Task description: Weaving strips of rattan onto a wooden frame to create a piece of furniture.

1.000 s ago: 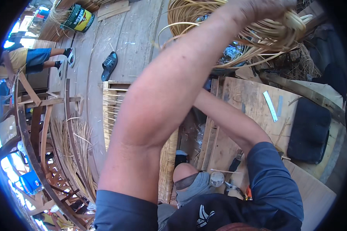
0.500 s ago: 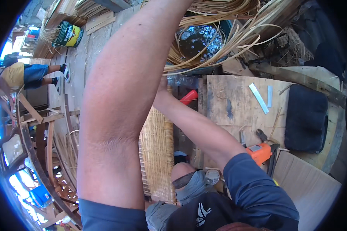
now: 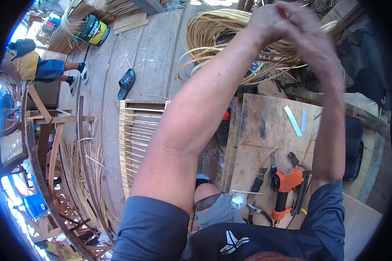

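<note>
Both arms reach far forward, and my two hands meet above a coil of rattan strips. The fingers of my left hand are curled against the other hand; what they hold, if anything, is hidden. Motion smears my right hand, so its fingers cannot be made out. Loose strips bend out of the coil below both hands. Partly behind my left arm lies a frame with strands strung across it.
A wooden bench at right carries an orange nail gun, metal strips, pliers and a black pad. A sandal lies on the floor. At left are a paint bucket, curved wooden pieces and another person's legs.
My right arm has swung up and right from beside the bench to the coil. My left arm has shifted right. The view has moved, bringing the sandal and the strung frame into sight.
</note>
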{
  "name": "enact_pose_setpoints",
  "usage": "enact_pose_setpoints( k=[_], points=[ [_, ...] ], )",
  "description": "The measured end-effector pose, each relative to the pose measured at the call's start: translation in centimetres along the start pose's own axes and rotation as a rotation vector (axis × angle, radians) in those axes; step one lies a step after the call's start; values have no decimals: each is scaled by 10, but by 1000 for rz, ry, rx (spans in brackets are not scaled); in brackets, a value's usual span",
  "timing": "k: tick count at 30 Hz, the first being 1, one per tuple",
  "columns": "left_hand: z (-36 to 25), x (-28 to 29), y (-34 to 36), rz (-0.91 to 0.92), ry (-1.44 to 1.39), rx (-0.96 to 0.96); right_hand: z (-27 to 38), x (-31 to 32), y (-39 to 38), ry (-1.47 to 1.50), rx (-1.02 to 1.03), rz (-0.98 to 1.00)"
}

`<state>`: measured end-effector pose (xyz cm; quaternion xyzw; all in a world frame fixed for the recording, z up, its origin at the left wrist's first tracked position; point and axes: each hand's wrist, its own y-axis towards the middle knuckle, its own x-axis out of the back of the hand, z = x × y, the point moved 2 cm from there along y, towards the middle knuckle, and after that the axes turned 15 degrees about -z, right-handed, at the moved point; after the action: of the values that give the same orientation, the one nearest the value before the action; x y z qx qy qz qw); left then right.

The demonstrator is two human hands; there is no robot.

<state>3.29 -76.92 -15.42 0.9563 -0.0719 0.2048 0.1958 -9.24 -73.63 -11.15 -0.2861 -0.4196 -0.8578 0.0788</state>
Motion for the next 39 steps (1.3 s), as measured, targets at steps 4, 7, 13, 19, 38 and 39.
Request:
enact_pose_setpoints(
  k=[4,7,13,19,38,39],
  points=[
    [0,9,-27,-553,458,-153,-10,-18,-27,20,-14,-10],
    [23,54,-69,-576,1119,-179,-58,-10,-34,-63,-80,6],
    [85,94,-203,-775,967,79,-34,-23,-15,-131,-342,144],
    [169,90,-134,-803,971,64,-27,-52,-71,-82,-614,241],
    [294,17,-103,-418,1268,219,-12,-146,-80,-533,-285,637],
    [301,13,-99,-543,1278,161,-29,-156,-91,-533,-98,624]
  ],
)
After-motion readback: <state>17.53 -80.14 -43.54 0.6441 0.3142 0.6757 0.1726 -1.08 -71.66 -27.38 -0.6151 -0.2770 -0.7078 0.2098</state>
